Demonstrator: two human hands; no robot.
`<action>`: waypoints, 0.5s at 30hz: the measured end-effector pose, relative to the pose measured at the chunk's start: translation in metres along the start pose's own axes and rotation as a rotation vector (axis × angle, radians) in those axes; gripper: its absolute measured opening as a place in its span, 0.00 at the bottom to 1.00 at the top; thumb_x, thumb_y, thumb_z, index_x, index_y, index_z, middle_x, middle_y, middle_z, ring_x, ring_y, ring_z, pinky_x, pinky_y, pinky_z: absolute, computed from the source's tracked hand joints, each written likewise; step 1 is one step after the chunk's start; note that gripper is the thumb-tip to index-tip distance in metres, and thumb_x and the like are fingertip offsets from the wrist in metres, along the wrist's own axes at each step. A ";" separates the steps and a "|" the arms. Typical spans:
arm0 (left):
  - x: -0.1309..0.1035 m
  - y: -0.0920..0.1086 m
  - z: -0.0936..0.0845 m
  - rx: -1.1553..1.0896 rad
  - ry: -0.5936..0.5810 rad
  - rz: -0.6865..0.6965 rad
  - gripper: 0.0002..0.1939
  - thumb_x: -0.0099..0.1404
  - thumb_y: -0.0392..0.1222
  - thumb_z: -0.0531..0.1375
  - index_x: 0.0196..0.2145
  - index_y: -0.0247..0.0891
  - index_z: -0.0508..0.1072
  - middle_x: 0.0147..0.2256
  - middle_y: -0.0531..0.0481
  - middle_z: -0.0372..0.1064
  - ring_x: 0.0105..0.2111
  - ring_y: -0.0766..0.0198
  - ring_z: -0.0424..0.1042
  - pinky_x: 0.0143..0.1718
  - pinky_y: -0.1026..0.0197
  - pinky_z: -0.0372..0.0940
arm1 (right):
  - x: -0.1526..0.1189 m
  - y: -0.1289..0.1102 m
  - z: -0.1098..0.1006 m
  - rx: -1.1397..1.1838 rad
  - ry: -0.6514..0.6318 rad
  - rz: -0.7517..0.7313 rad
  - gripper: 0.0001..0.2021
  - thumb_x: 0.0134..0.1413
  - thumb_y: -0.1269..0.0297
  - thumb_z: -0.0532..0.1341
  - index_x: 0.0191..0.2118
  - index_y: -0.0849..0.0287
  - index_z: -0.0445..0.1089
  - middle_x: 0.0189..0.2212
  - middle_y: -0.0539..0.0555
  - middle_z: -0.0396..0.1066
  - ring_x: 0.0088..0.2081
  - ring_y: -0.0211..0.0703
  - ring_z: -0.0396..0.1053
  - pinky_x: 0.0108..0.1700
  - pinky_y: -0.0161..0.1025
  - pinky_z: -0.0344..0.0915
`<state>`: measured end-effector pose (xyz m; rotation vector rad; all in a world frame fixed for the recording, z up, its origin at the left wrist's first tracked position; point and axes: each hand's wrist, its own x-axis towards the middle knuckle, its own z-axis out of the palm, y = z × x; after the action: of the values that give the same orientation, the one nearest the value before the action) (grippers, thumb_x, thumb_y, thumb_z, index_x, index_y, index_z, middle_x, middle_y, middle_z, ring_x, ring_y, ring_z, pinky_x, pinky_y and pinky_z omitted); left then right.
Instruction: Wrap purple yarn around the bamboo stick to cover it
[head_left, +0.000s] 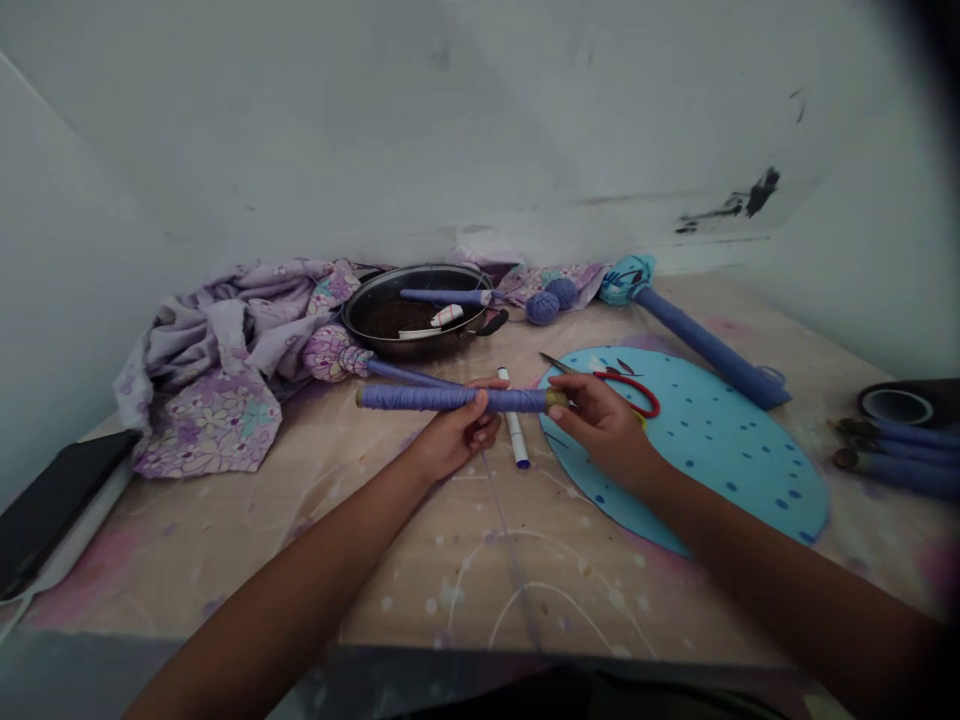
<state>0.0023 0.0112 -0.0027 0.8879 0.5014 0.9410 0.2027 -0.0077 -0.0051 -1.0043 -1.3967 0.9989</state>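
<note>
A stick wrapped in purple yarn point(405, 398) is held level above the table between my hands. My left hand point(459, 432) is closed around its middle, thumb on top. At the right end, where bare brown stick shows, the fingers of my right hand point(600, 415) pinch it. A loose purple strand point(501, 510) hangs from the stick toward the table's front edge. Just behind my left hand lies a white marker point(516, 435) with a blue end. Red-handled scissors point(637, 395) rest on a blue dotted oval sheet point(720, 455), partly hidden by my right hand.
A black pan point(420, 345) stands at the back, with a purple stick point(442, 297) across it. Floral cloth point(232, 370) is heaped left. Yarn balls point(551, 302) and a cloth-headed purple stick point(697, 340) lie behind. Wrapped sticks point(900, 460) sit right, a black device point(67, 505) left.
</note>
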 end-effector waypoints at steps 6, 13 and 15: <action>0.001 -0.002 0.001 0.102 -0.046 0.024 0.30 0.50 0.50 0.67 0.49 0.37 0.69 0.19 0.59 0.51 0.17 0.75 0.51 0.18 0.69 0.42 | 0.002 0.000 -0.003 -0.020 -0.084 0.314 0.21 0.55 0.43 0.52 0.30 0.58 0.64 0.16 0.47 0.60 0.14 0.32 0.54 0.15 0.33 0.49; -0.001 0.000 -0.003 0.117 -0.151 -0.042 0.28 0.52 0.44 0.67 0.50 0.40 0.67 0.19 0.60 0.51 0.16 0.76 0.48 0.18 0.70 0.40 | 0.002 0.004 -0.002 0.030 -0.051 0.059 0.13 0.43 0.60 0.66 0.35 0.55 0.65 0.32 0.51 0.68 0.32 0.39 0.67 0.36 0.39 0.65; -0.002 0.001 -0.003 0.120 -0.198 -0.063 0.26 0.53 0.46 0.66 0.50 0.39 0.68 0.19 0.60 0.50 0.16 0.77 0.46 0.18 0.70 0.41 | 0.002 0.004 -0.002 0.047 -0.052 0.038 0.14 0.39 0.62 0.68 0.34 0.54 0.64 0.33 0.51 0.68 0.34 0.40 0.67 0.37 0.39 0.65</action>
<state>-0.0015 0.0116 -0.0038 1.0566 0.4161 0.7625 0.2046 -0.0044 -0.0077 -0.9795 -1.3949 1.0876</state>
